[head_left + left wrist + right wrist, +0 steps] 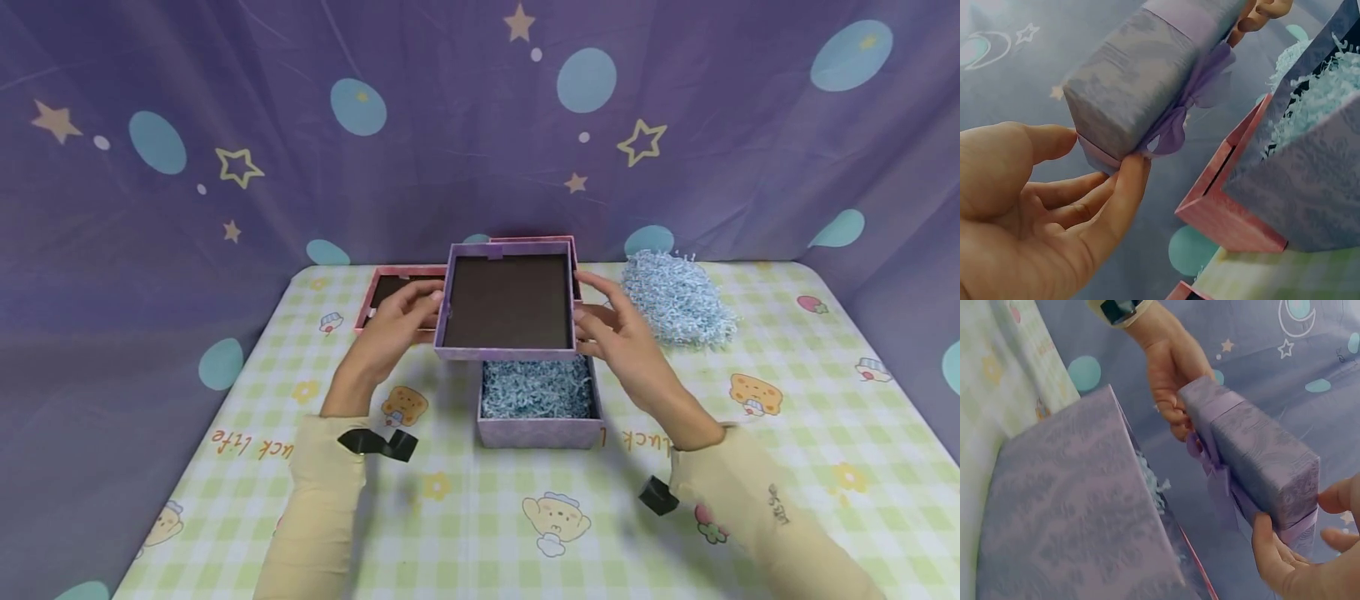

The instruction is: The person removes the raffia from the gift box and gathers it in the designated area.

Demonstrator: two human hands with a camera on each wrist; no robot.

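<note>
Both hands hold a purple gift-box lid (pixel 510 304) up over the table, its dark inside facing the head camera. My left hand (pixel 396 327) grips its left side, thumb and fingers at the edge in the left wrist view. On the right side, my right hand (pixel 624 340) pinches the edge between thumb and fingers. A purple ribbon with a bow (pixel 1188 112) wraps the lid's outside. Below the lid stands the purple box base (pixel 540 433), holding light blue shredded paper (pixel 536 389); the lid hides its back part.
A pink box part (pixel 382 285) with a dark inside lies behind my left hand. Another pink box (pixel 534 239) shows partly behind the lid. At the back right sits a loose pile of blue shredded paper (pixel 678 300). A checked cloth (pixel 465 533) covers the table; a purple curtain (pixel 450 183) hangs behind.
</note>
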